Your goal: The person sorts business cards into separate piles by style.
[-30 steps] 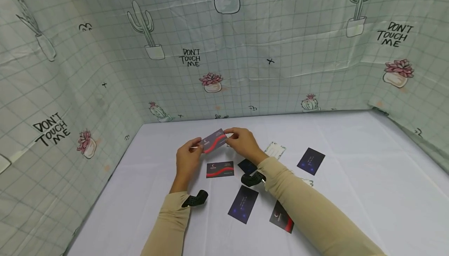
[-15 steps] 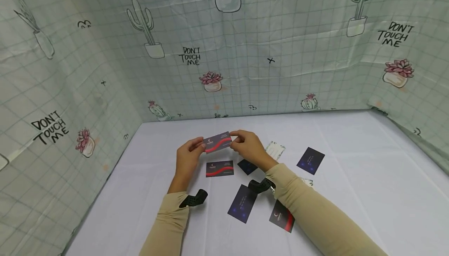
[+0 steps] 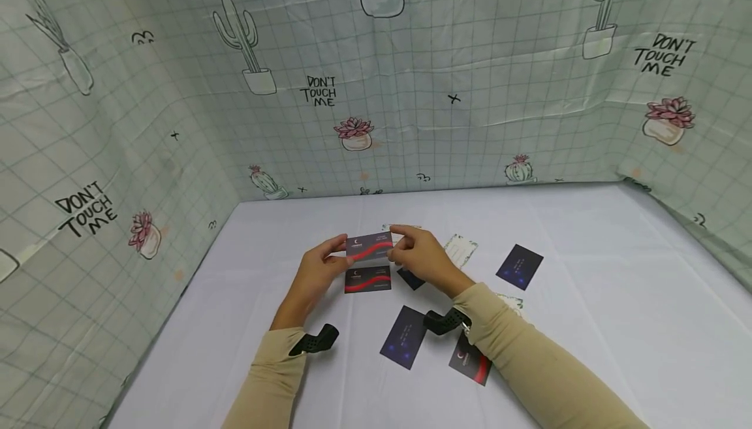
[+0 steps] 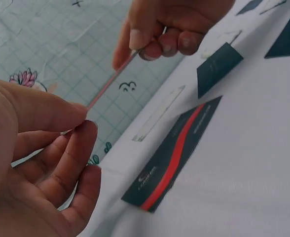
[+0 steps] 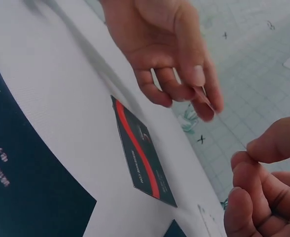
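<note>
Both hands hold one dark business card with a red wave [image 3: 369,247] by its short ends, just above the white table. My left hand [image 3: 339,251] pinches its left end between thumb and fingers [image 4: 81,123]. My right hand [image 3: 397,246] pinches the right end [image 4: 150,47]. In the left wrist view the held card [image 4: 113,79] shows edge-on. A matching red-wave card [image 3: 367,279] [image 4: 177,153] [image 5: 142,153] lies flat right under it.
Dark blue cards [image 3: 404,337] [image 3: 519,266] [image 3: 411,279], another red-wave card [image 3: 470,360] and white cards [image 3: 461,249] [image 3: 510,301] lie scattered on the white table [image 3: 587,324]. Cactus-print cloth walls [image 3: 411,122] close in the left, back and right.
The hands brought the held card down and toward me and levelled it; it now hangs just over the matching card on the table.
</note>
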### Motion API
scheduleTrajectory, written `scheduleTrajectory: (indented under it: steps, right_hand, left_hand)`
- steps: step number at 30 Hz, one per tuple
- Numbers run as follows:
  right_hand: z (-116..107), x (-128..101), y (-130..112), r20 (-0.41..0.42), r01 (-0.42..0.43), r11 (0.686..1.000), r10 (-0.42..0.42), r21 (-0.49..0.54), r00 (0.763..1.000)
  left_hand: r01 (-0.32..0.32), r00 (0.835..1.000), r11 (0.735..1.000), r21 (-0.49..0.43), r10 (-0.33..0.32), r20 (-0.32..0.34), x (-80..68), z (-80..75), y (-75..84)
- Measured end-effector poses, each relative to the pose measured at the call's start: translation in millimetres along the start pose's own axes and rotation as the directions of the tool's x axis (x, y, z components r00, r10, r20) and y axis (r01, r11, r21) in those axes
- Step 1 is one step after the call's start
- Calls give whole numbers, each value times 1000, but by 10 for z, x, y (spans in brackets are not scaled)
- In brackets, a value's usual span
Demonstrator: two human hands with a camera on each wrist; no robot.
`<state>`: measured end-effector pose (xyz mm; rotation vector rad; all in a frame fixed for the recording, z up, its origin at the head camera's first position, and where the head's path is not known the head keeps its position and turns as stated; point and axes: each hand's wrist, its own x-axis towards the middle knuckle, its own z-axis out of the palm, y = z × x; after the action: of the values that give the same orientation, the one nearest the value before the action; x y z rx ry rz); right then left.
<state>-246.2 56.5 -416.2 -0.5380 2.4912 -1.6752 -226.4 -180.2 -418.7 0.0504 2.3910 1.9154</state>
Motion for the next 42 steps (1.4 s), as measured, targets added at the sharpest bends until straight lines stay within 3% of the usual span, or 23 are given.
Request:
scheduleTrajectory:
  steps: [9,16,22,31,42]
  right_hand:
    - [15,-58,22,78,8,1000,-7,-19,997]
    - [29,-70,84,133,35,997,-25,-75,991]
    - [74,-76,136,157,38,991,-18,-129,987]
    - [104,-86,138,170,52,979,-17,-200,985]
    - [89,-104,130,217,111,949,-47,-294,975]
  left_hand:
    - [16,998,999,47,-18,64,-113,-80,-54]
    - [14,996,984,178,-30,87,-123,-112,-86]
    - [27,992,956,293,-62,109,-123,-143,-105]
    - [-35,992,922,386,-15,126,-127,-161,-112]
    - [-147,982,833,533,56,182,-98,-139,-107]
